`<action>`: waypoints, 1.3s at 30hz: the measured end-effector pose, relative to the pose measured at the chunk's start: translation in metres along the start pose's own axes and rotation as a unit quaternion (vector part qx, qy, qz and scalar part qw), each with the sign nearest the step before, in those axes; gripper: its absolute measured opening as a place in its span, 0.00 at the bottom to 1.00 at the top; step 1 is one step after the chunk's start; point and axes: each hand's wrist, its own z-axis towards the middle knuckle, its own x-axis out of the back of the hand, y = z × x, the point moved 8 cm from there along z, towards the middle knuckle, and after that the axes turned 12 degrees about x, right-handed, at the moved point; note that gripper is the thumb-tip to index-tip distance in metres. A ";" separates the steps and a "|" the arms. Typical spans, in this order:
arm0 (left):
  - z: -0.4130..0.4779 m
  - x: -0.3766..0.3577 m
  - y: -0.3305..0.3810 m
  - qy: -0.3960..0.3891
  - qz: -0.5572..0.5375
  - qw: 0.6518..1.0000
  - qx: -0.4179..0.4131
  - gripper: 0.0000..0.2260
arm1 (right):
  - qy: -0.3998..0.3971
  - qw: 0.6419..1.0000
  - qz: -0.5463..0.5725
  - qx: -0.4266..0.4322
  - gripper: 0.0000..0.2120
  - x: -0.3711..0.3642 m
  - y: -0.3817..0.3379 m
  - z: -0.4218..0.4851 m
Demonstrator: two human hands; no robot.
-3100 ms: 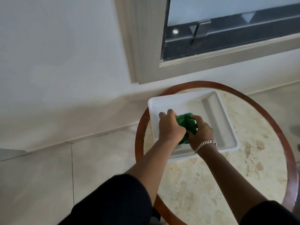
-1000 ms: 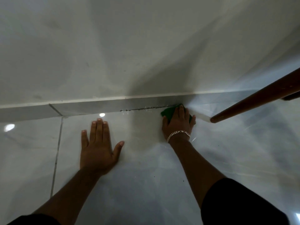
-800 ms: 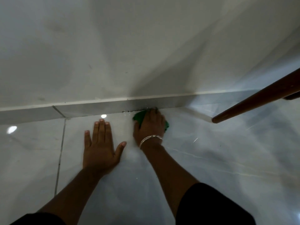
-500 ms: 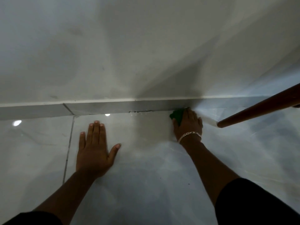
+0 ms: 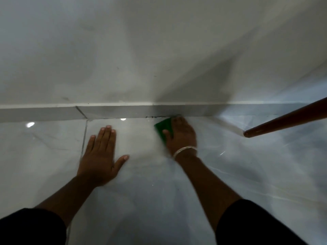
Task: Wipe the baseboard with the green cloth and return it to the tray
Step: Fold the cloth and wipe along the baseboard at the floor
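Note:
The grey baseboard (image 5: 123, 112) runs across the foot of the white wall, with a dark cracked seam near its middle. My right hand (image 5: 182, 137), wearing a silver bracelet, presses the green cloth (image 5: 163, 129) against the floor right at the baseboard's lower edge; the cloth sticks out to the left of my fingers. My left hand (image 5: 100, 154) lies flat on the glossy floor tile with fingers spread, palm down, holding nothing. The tray is out of view.
A brown wooden table leg (image 5: 283, 121) slants in from the right edge and meets the floor to the right of my right hand. A tile joint (image 5: 84, 138) runs along the floor by my left hand. Light spots reflect on the shiny floor.
My right hand has slid the green cloth left along the baseboard since half a second ago, after sweeping left and then right. My left hand stays flat on the floor.

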 end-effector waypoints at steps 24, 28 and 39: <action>0.001 -0.006 -0.009 -0.001 -0.001 1.000 0.029 0.42 | 0.100 0.978 0.046 -0.180 0.15 0.029 0.035 0.009; 0.003 -0.008 -0.009 -0.003 -0.005 1.000 0.026 0.42 | 0.113 0.958 0.061 -0.258 0.13 0.014 -0.002 0.020; 0.000 -0.003 -0.008 -0.007 0.011 1.000 0.020 0.42 | 0.048 0.993 0.010 -0.105 0.16 0.015 -0.018 0.037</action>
